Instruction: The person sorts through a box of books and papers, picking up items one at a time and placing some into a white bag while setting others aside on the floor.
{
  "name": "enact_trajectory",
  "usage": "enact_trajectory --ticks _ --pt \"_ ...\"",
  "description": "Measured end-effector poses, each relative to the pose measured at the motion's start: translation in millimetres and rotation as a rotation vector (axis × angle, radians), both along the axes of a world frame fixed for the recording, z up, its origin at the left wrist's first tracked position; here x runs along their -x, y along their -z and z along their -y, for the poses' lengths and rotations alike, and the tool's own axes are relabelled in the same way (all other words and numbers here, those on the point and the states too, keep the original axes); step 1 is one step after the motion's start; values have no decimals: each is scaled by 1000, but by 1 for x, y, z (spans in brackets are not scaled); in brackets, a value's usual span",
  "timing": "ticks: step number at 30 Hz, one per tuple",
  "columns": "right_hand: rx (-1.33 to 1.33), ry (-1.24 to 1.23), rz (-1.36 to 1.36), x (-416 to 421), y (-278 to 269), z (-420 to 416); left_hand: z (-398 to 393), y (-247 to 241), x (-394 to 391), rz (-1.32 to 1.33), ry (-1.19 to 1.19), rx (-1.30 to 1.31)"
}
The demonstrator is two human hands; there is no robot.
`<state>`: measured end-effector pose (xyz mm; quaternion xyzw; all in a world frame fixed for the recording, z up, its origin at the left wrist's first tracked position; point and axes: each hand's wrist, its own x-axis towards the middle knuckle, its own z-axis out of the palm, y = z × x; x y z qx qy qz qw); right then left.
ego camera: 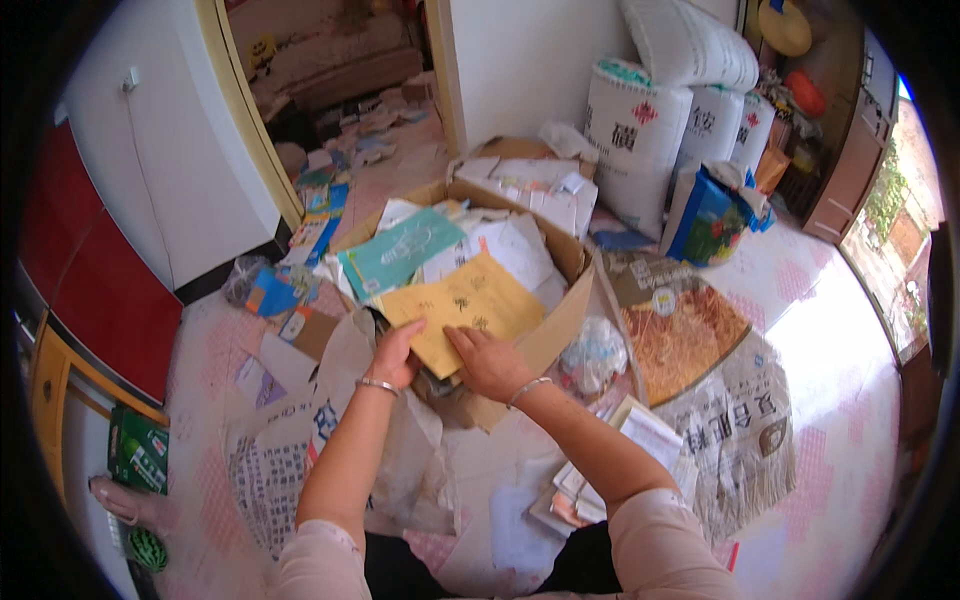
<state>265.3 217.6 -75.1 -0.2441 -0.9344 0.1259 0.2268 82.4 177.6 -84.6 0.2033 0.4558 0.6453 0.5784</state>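
Note:
My left hand (397, 354) grips the near left edge of a yellow-brown paper envelope (491, 296) that bears writing. My right hand (487, 362) rests on the envelope's near end, its fingers spread over the top; whether its thumb grips the underside is hidden. The envelope lies over the near side of an open cardboard box (559, 322) filled with papers. A teal booklet (401, 251) lies on the papers at the left, and crumpled white sheets (517, 244) are behind the envelope. Each wrist wears a silver-coloured bangle.
Flattened woven sacks (742, 435) and a stack of papers (592, 487) lie on the floor at the right. A knotted plastic bag (595, 354) touches the box's right side. Full white sacks (634, 142) stand behind, beside a blue bag (709, 217). Scattered papers fill the doorway floor.

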Motion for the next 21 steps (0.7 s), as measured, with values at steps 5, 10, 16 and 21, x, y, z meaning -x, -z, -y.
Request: enact_trajectory --ticks 5,10,16,21 --pt "909 -422 -87 -44 -54 -35 14 -50 10 171 -164 -149" --pt "1858 -575 -238 -29 -30 -15 31 -99 7 180 -302 -343" --pt "1885 -504 -1165 4 -59 -14 42 -113 -21 167 -196 -422" --pt "1579 -150 -1402 -51 -74 -54 44 -94 -51 183 51 -273"
